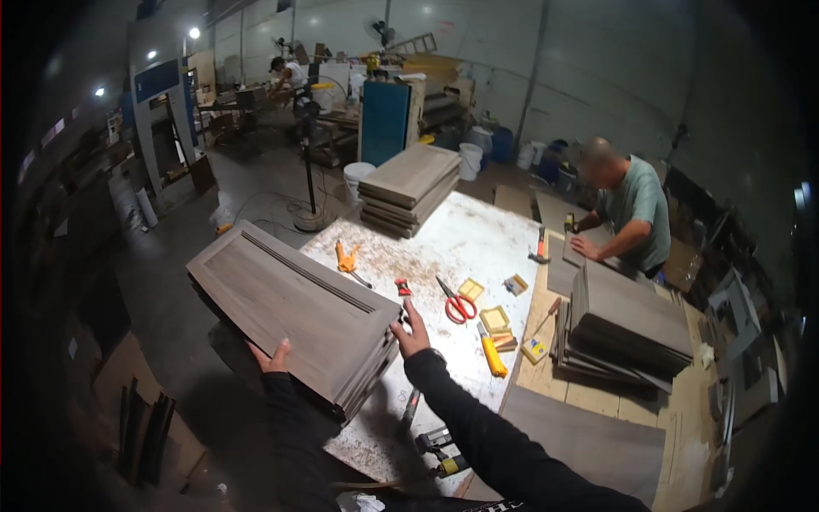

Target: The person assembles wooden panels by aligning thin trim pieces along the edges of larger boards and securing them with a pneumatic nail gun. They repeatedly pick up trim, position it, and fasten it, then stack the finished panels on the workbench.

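Note:
A stack of grey-brown wooden cabinet doors (294,307), the top one with a framed panel, lies over the table's left edge. My left hand (273,358) grips the near long edge, its thumb on the top door; its other fingers are partly hidden. At the stack's right end, my right hand (412,331) rests against the door edges, index finger stretched out and fingers apart. Just beyond that fingertip lies a small red and black object (403,288). Red-handled scissors (461,309) and a yellow utility knife (492,352) lie to the right on the white tabletop (384,452).
More doors are piled at the far end (409,183) and on the right (627,320). An orange tool (345,257), hammer (539,247), small yellow boxes (494,319) and a nail gun (444,452) are about. A co-worker (631,213) bends over a panel at right.

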The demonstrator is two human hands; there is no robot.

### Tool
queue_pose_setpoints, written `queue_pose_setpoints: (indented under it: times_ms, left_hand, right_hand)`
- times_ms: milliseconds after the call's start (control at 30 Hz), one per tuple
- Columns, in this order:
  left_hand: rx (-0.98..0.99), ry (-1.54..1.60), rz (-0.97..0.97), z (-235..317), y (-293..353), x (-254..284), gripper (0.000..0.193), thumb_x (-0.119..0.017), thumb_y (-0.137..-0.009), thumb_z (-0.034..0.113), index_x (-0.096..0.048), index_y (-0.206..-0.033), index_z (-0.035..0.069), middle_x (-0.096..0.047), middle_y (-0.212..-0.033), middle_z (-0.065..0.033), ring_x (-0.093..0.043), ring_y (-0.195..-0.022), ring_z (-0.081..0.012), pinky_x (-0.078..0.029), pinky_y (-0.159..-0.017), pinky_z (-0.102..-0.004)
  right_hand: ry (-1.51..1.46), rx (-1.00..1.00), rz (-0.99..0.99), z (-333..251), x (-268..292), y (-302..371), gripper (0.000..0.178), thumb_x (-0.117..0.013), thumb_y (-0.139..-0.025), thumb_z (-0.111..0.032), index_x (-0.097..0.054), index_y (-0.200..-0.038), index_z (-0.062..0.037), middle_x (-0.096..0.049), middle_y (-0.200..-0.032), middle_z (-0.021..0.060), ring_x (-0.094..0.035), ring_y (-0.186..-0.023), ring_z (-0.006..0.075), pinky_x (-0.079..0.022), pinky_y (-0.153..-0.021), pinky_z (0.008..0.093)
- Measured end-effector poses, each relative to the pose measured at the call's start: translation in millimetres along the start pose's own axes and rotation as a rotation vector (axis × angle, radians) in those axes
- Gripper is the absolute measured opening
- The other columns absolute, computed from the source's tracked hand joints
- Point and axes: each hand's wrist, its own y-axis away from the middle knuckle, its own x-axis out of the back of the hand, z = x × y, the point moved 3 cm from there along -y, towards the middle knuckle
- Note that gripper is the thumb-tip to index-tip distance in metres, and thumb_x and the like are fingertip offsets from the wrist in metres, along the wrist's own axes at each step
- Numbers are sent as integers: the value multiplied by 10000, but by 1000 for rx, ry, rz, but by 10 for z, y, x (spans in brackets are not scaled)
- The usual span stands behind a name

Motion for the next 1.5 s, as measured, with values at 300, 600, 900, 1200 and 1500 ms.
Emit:
queue_pose_setpoints:
  times_ms: [300,600,900,1200,1500]
  left_hand:
    - [-615,-1021,-507,1192,1411,-223,678,-705,-669,323,-468,-1237,41,-388,-1341,-124,-243,-1297,-337,-175,-1005,-563]
    - [-860,-881,-449,1075,1541,-219,533,-708,-675,226,-543,-1134,11,-507,-1219,-137,-357,-1214,-406,-317,-968,-481]
    - [-815,-970,-459,1166,1689,-225,500,-711,-696,183,-540,-1135,15,-513,-1217,-141,-347,-1225,-404,-335,-970,-477]
    - [-824,-963,-422,1080,1702,-207,520,-730,-661,214,-563,-1107,4,-547,-1172,-146,-372,-1207,-405,-349,-958,-463]
    - [-844,-926,-387,1117,1736,-255,476,-717,-684,227,-582,-1078,-4,-581,-1116,-160,-467,-1133,-376,-391,-923,-429]
  right_hand:
    - [63,93,-436,-229,306,-320,657,-627,-734,-69,-361,-1331,-132,-507,-1241,108,-484,-1145,227,-361,-974,315]
    - [-102,39,-246,-311,447,-48,566,-631,-746,-78,-439,-1276,-128,-548,-1180,116,-515,-1104,241,-390,-949,323]
    - [-248,5,-211,-193,404,136,603,-707,-704,-152,-472,-1259,-167,-506,-1092,108,-507,-990,233,-407,-864,310]
    - [-179,92,-342,-110,405,10,725,-790,-589,-280,-483,-1229,-136,-509,-1072,144,-508,-986,295,-422,-857,337]
    - [-217,143,-293,-90,383,17,699,-785,-587,-280,-503,-1203,-108,-518,-1089,149,-515,-1006,308,-425,-860,340]
